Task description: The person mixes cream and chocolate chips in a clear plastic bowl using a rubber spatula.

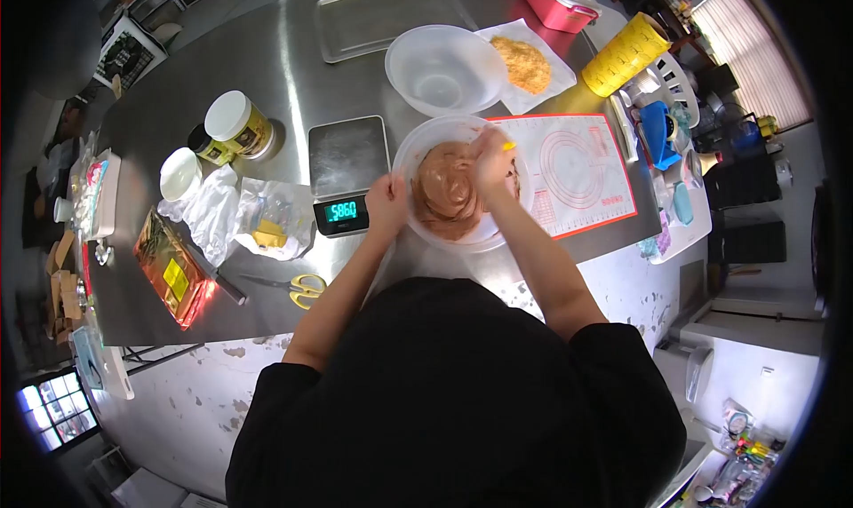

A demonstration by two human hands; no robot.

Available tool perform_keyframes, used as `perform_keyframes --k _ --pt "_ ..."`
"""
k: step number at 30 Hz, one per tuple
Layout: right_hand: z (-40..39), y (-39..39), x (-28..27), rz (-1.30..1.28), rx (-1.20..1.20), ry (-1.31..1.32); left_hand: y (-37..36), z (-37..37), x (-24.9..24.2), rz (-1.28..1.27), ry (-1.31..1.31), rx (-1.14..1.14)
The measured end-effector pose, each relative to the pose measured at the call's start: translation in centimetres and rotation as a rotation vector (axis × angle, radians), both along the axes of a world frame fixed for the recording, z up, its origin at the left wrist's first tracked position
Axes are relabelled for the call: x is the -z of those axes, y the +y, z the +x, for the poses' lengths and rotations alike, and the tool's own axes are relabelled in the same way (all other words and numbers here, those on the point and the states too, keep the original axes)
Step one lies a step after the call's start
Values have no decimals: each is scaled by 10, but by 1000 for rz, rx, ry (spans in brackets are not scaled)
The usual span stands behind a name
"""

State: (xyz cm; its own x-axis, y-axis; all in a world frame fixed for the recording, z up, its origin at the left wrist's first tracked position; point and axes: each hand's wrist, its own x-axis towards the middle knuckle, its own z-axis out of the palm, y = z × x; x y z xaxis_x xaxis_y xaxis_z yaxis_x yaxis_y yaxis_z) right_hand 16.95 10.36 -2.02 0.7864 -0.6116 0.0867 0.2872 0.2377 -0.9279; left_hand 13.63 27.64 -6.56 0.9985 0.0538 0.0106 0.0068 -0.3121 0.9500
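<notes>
A translucent mixing bowl [405, 221] holds a smooth brown chocolate-coloured mixture [449, 188]. My left hand [387, 199] is closed on the bowl's left rim. Over the right part of the bowl, my right hand [490, 159] is closed round a utensil whose yellow handle end [509, 146] sticks out above the fist. The utensil's lower part is hidden by the hand and the mixture. Just left of the bowl stands a digital kitchen scale [349, 157] with a lit display, close to my left hand.
A second translucent bowl [435, 86] and crumbs on paper [522, 64] stand behind. A printed baking mat [577, 170] lies to the right. Scissors [306, 289], a knife [229, 288], a plastic bag [271, 215] and tubs [238, 122] are at left; a metal tray [382, 19] is farther back.
</notes>
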Motion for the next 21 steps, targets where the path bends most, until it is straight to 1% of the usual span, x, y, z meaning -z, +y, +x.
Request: perform_keyframes --k 1,2,4,5,7,8,10,11,13,14,16,17,19,21 --pt "-13 12 1 -173 -46 52 -2 0 2 17 -27 -28" --pt "-22 12 -3 -174 -43 50 -5 0 5 16 -29 -26" --pt "-36 3 -20 -122 -838 190 -8 -5 6 -19 -153 -116" --pt "-36 -8 -17 -123 -837 192 -9 -8 6 -21 -151 -116" --pt "-30 -33 -15 328 -1227 449 -10 -10 5 -101 -82 -134" --pt "-24 -44 -21 322 -1232 450 -9 -10 6 -104 -85 -139" --pt "-14 -51 -57 82 -1130 521 -8 -10 13 -130 -29 -57" --pt "-7 -51 -67 82 -1130 522 -6 -10 15 -131 -29 -58" --pt "6 -54 -77 -178 -629 213 -3 -11 9 -80 -46 16" --pt "9 -53 -74 -177 -623 215 -6 -13 6 -81 -45 22" --pt "15 -44 -64 90 -433 11 -11 -16 -6 -296 -9 -13" --pt "12 -28 -53 71 -290 43 -13 -15 -5 -294 -14 -9" --pt "2 -6 -17 111 -275 97 -14 -13 7 -293 -93 -58" --pt "-18 6 -1 244 -526 12 -14 -14 14 -302 -93 -72"
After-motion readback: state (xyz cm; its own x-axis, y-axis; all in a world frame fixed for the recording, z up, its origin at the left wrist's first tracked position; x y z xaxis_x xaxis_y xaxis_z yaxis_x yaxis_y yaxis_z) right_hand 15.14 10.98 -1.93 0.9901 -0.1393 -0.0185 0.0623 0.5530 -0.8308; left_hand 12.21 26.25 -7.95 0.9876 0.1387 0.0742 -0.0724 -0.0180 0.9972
